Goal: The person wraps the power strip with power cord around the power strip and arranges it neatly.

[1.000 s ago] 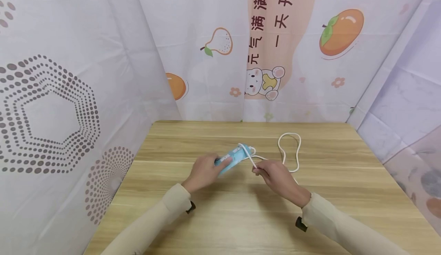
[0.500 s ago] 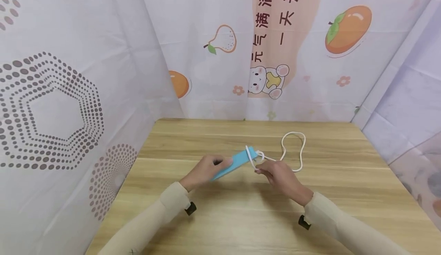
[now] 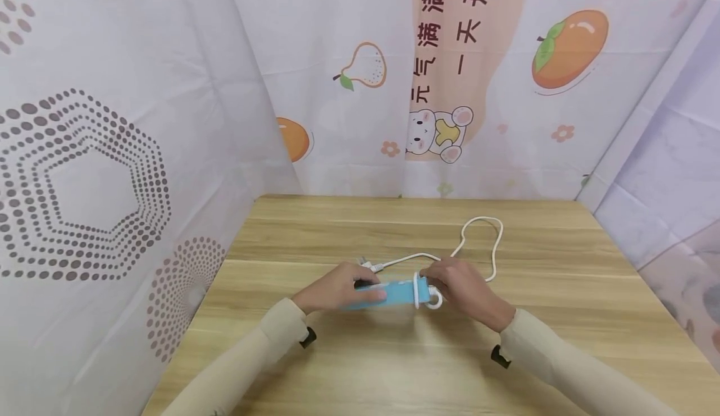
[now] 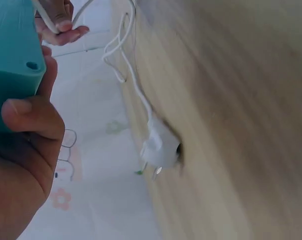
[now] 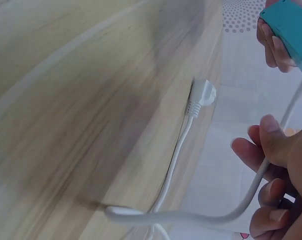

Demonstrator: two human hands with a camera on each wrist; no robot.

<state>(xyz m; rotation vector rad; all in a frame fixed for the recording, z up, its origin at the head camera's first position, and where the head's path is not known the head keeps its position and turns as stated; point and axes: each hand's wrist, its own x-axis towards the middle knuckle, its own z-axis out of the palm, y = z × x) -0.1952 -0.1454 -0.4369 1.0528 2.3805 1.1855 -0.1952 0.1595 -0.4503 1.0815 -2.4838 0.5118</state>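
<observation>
My left hand [image 3: 337, 288] grips a light blue power strip [image 3: 396, 294] by its left part, thumb on the near side, holding it above the table. One turn of its white cord [image 3: 416, 291] wraps around the strip's right end, with a small loop at the tip. My right hand [image 3: 461, 288] is at that end; in the right wrist view the cord [image 5: 258, 180] runs between its thumb and curled fingers. Behind the left hand, the white plug [image 3: 372, 267] lies on the table, its prongs showing in the left wrist view.
The rest of the cord [image 3: 500, 235] lies in a loose loop on the wooden table [image 3: 315, 228], behind the right hand. Printed white curtains [image 3: 337, 135] hang along the table's back and sides.
The strip has come nearer and turned almost level, blue side toward me. My right hand has carried the cord around its end. The plug now shows behind the left hand.
</observation>
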